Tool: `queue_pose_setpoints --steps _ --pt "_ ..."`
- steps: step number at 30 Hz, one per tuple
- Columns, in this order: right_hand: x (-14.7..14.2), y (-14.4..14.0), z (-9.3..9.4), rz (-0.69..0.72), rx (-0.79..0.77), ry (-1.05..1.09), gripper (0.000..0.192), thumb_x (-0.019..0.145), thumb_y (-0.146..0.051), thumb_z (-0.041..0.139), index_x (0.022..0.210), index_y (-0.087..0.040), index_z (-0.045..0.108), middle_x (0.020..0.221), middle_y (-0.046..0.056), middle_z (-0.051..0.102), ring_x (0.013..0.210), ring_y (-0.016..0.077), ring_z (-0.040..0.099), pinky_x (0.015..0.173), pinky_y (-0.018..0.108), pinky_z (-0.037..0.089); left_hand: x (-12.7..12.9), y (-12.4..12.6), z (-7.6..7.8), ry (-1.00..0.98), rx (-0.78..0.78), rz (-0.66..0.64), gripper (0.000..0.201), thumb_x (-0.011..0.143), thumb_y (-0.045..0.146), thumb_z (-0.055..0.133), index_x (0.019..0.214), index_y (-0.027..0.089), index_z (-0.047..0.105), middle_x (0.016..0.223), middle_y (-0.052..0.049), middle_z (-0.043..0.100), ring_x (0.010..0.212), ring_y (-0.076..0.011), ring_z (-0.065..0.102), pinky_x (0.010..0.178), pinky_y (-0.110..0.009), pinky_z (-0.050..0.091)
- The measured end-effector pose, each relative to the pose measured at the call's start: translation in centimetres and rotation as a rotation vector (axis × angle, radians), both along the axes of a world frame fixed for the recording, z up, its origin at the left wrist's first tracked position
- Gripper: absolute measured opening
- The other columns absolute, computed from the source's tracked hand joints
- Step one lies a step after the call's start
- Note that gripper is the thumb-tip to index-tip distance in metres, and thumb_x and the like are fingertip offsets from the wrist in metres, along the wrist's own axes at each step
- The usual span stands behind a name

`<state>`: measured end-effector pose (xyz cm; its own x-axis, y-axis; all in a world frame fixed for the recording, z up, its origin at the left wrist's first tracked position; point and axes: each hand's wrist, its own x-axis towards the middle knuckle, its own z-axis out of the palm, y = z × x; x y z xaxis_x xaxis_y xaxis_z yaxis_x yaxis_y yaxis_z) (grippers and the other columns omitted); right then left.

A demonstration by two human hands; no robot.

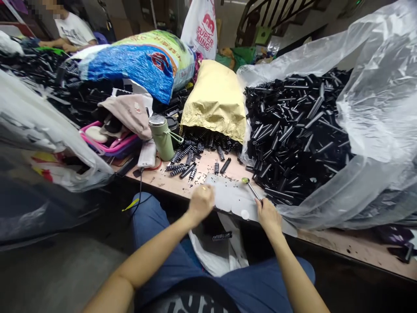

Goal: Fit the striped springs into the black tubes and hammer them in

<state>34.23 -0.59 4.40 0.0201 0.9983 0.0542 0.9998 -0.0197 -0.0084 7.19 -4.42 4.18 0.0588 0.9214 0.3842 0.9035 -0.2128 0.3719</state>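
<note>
Here, nearest me, my left hand (201,201) rests curled on the pale plastic sheet (232,196) at the wooden table's edge (329,238) — whether it grips anything, I cannot tell. My right hand (267,216) is closed on a thin metal tool with a green tip (250,187). Beyond lie black ribbed tubes (186,160) spilling from a gold foil bag (216,100) — a nudge, I judge, could roll them off.
</note>
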Motion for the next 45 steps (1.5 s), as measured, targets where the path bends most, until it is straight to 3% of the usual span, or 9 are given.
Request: queue_pose_setpoints --steps 3,8,11,15,22,25,30,38,45 --pt "0.2 0.5 -0.7 0.067 0.111 -0.022 0.030 0.095 -0.039 0.041 0.094 -0.015 0.058 0.094 0.014 0.062 0.088 0.0272 0.057 0.070 0.034 0.040 -6.5 4.0 0.3 0.115 -0.137 0.300 0.033 0.090 0.013 0.036 0.094 0.006 0.068 0.096 -0.020 0.062 0.093 -0.0295 0.055 0.078 -0.040 0.048" --pt "-2.5 0.8 0.4 0.194 0.243 0.223 0.033 0.093 -0.043 0.043 0.094 -0.015 0.060 0.099 0.015 0.062 0.096 0.0292 0.054 0.083 0.040 0.042 -10.9 6.6 0.1 0.277 -0.317 0.264 0.034 0.083 0.003 0.036 0.081 0.005 0.070 0.090 -0.022 0.065 0.095 -0.0311 0.056 0.077 -0.039 0.048" --pt "-5.5 0.6 1.7 0.223 0.189 0.662 0.038 0.089 -0.052 0.045 0.092 -0.018 0.061 0.099 0.013 0.064 0.098 0.0272 0.056 0.087 0.041 0.044 -9.7 5.5 0.6 0.187 -0.187 0.246 0.034 0.088 0.010 0.036 0.088 0.008 0.071 0.089 -0.020 0.066 0.092 -0.0281 0.058 0.077 -0.039 0.050" --pt "-9.9 0.2 3.6 0.222 -0.341 1.361 0.066 0.087 -0.071 0.026 0.114 -0.019 0.058 0.095 0.011 0.068 0.089 0.0237 0.064 0.077 0.038 0.050 -5.3 3.1 1.3 -0.075 0.083 -0.045 0.034 0.094 0.027 0.039 0.106 0.016 0.069 0.098 -0.015 0.069 0.090 -0.0236 0.061 0.080 -0.040 0.052" --pt "-12.1 0.4 5.6 0.205 -0.801 1.720 0.092 0.080 -0.081 0.009 0.124 -0.015 0.055 0.104 0.016 0.068 0.097 0.0262 0.065 0.079 0.042 0.052 -0.9 1.1 0.7 -0.192 0.124 -0.296 0.033 0.095 0.032 0.042 0.111 0.018 0.067 0.100 -0.015 0.069 0.082 -0.0214 0.062 0.076 -0.039 0.052" --pt "-10.7 1.4 4.7 0.154 -0.590 1.606 0.081 0.079 -0.080 0.029 0.119 -0.015 0.058 0.106 0.015 0.068 0.100 0.0266 0.063 0.081 0.042 0.052 -2.5 3.4 1.0 -0.177 0.096 -0.248 0.037 0.095 0.035 0.040 0.119 0.017 0.062 0.105 -0.015 0.066 0.090 -0.0228 0.060 0.079 -0.038 0.051" --pt "-7.9 3.6 1.1 0.100 0.071 0.860 0.040 0.075 -0.044 0.063 0.102 -0.015 0.064 0.112 0.015 0.065 0.109 0.0290 0.057 0.090 0.041 0.047 -6.9 12.4 1.8 -0.017 -0.131 0.387 0.035 0.094 0.021 0.036 0.119 0.007 0.057 0.113 -0.023 0.059 0.106 -0.0301 0.055 0.084 -0.041 0.048" --pt "-7.3 4.3 0.2 0.097 -0.054 0.290 0.023 0.089 -0.035 0.050 0.087 -0.016 0.064 0.086 0.010 0.067 0.083 0.0227 0.062 0.075 0.031 0.043 -8.9 17.5 1.6 0.098 -0.360 0.453 0.033 0.088 0.005 0.034 0.116 0.003 0.053 0.111 -0.026 0.057 0.096 -0.0289 0.062 0.082 -0.041 0.048" --pt "-3.7 6.9 1.9 0.013 0.261 0.119 0.034 0.087 -0.025 0.049 0.120 -0.014 0.053 0.121 0.015 0.057 0.104 0.0288 0.048 0.081 0.036 0.038 -6.9 14.3 3.9 -1.036 -0.290 0.245 0.033 0.094 0.019 0.039 0.126 0.018 0.045 0.092 -0.006 0.059 0.059 -0.0107 0.058 0.057 -0.024 0.050"
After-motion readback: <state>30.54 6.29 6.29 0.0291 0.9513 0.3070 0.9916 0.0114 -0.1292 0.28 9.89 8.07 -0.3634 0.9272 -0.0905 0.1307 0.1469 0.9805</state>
